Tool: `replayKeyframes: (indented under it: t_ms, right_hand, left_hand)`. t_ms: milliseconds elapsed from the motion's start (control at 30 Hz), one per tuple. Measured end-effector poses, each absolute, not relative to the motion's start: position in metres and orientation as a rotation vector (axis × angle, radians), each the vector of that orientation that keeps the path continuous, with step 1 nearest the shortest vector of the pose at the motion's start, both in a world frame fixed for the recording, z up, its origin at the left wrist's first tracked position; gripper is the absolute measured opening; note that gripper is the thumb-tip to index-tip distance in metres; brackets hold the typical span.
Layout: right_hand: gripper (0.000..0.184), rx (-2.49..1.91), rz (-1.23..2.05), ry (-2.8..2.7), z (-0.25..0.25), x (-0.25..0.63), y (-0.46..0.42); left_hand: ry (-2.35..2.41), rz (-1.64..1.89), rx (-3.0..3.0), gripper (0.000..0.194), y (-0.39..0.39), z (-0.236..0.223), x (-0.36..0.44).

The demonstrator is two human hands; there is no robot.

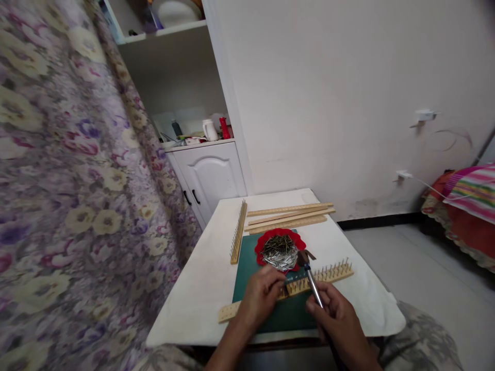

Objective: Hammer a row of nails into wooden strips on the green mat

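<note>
A wooden strip (pixel 228 312) lies slanted across a green mat (pixel 247 257), with a row of upright nails along its right half. My left hand (pixel 260 294) rests over the strip, its thumb and fingers pinched together where the nails end. Whatever is between those fingertips is too small to make out. In my right hand (pixel 336 309) is a hammer (pixel 312 284) with a metal shaft; its head is raised near the edge of a red scalloped dish (pixel 260 238). Many loose nails (pixel 281 252), some dark and some silvery, fill the dish.
Another nail-studded strip (pixel 238 234) lies at the table's left. Several bare wooden strips (pixel 290 215) are stacked loosely at the back. The white-covered table (pixel 193 288) stands near the wall, with a floral curtain (pixel 77 206) at left and a white cabinet (pixel 212 172) behind.
</note>
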State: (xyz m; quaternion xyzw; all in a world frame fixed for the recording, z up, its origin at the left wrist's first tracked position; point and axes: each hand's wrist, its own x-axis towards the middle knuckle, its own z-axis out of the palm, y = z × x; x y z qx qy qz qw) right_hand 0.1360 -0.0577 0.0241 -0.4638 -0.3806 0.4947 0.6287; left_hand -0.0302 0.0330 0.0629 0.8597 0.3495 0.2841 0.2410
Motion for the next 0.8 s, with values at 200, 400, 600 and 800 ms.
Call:
replayKeyframes:
  t_ms: [200, 400, 600, 800]
  right_hand:
    - [0.029, -1.033, 1.15, -0.887, 0.024, 0.13, -0.056]
    - [0.031, -1.005, 1.183, -0.897, 0.025, 0.128, -0.062]
    - [0.03, -0.976, 1.221, -0.878, 0.021, 0.128, -0.065]
    - [0.031, -0.94, 1.242, -0.811, 0.014, 0.122, -0.067]
  left_hand:
    - [0.917, 0.862, 2.169, 0.017, -0.014, 0.048, -0.021]
    - [0.983, 0.92, 2.068, 0.014, -0.022, 0.044, -0.017]
    - [0.963, 0.996, 1.846, 0.011, -0.029, 0.034, -0.018]
    - [0.927, 1.126, 1.065, 0.021, -0.043, -0.013, -0.006]
